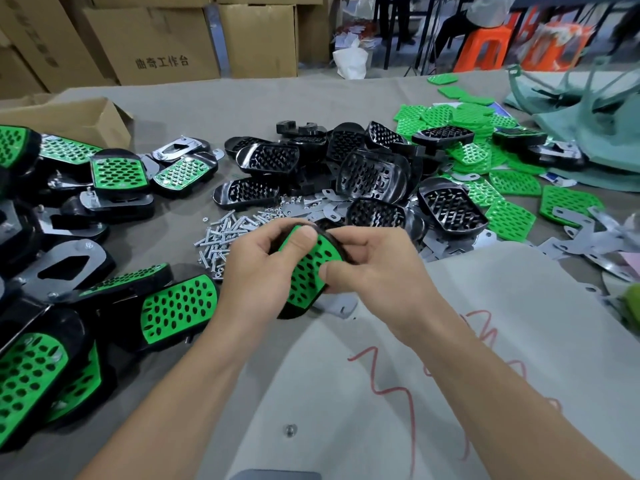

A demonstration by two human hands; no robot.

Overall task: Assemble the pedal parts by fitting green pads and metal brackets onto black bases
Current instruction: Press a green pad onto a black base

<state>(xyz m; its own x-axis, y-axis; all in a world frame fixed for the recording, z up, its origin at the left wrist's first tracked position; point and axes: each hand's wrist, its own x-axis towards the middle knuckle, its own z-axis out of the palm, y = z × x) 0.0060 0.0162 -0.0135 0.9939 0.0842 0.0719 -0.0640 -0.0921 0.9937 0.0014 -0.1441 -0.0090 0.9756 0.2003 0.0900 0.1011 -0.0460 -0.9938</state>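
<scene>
At the left edge, finished pedals (173,310) are cut off by the frame, and behind them an open cardboard box (69,116) is only partly seen. On a stacked carton (152,43) further back, "曲奇工作台" can be read. A heap of screws (221,237) is partly hidden behind the left hand (256,271), which is clamped on a black base (294,311), its thumb pressed on the far end of the green pad (306,268) seated in it. The fingers behind the base cannot be seen. The pad is faced upward, and its long axis is run from near to far, leaning slightly right, above the surface (207,109). The right hand (374,261) is closed on the same base, thumb on the pad's right edge. Beyond lie loose bases (374,168), spare pads (485,157) and metal brackets (581,237). An unreadable red scribble (408,393) is drawn on grey cloth.
</scene>
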